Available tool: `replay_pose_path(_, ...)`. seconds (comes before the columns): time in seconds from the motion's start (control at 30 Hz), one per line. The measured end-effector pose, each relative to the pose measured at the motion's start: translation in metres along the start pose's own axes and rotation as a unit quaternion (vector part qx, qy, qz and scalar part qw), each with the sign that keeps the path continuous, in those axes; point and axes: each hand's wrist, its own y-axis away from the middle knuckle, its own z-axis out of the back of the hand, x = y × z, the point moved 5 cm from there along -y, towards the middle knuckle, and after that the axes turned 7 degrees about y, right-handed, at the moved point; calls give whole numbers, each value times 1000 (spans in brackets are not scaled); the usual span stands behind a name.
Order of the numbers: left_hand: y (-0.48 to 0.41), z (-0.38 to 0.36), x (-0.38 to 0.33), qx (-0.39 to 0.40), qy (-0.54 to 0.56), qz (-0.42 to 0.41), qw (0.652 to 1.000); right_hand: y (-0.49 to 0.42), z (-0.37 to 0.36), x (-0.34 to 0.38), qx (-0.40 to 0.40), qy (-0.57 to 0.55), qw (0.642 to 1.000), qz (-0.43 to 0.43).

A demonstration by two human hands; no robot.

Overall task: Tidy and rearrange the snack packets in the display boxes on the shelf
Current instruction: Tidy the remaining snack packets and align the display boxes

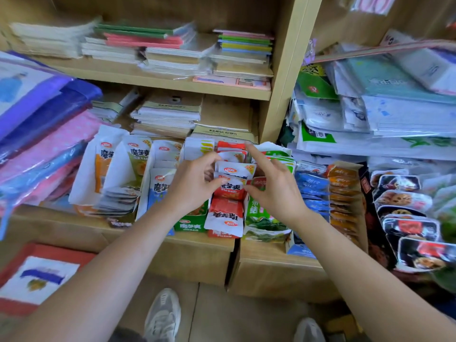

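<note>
Several display boxes of snack packets stand in a row on the low wooden shelf (197, 245). In the middle box, red-and-white packets (232, 183) stand upright in a stack. My left hand (195, 186) pinches the left edge of these packets with thumb and curled fingers. My right hand (274, 188) touches their right side with its thumb, and its index finger points up at the rear packets. A loose red-and-white packet (223, 217) lies upside down at the front of that box.
White-and-orange and white-and-green packet boxes (116, 169) stand to the left; green (261, 213), blue (311, 191) and orange (343, 191) packets sit to the right, then dark tray snacks (407, 218). Notebooks fill the shelves above. Plastic-wrapped goods lie at left. My shoes show on the floor.
</note>
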Motion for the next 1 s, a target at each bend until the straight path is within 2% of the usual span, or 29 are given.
replay_pose_path(0.17,14,3,-4,-24,24,-28,999,9,10,16,-71,-51,988,127)
replay_pose_path(0.33,29,9,-13,-40,25,-92,995,15,-2,18,-91,4,983,157)
replay_pose_path(0.47,38,10,-11,-44,-31,-164,985,18,-12,16,-58,61,984,159)
replay_pose_path(0.63,42,5,-7,-17,-38,-135,990,25,-13,13,-34,71,985,156)
replay_pose_path(0.8,37,11,-3,-28,70,-19,997,32,-10,16,-94,50,982,154)
replay_pose_path(0.9,26,16,1,-20,25,-19,999,37,-12,19,-112,71,976,172)
replay_pose_path(1.0,16,13,5,48,-51,-35,997,40,-14,19,-116,76,974,177)
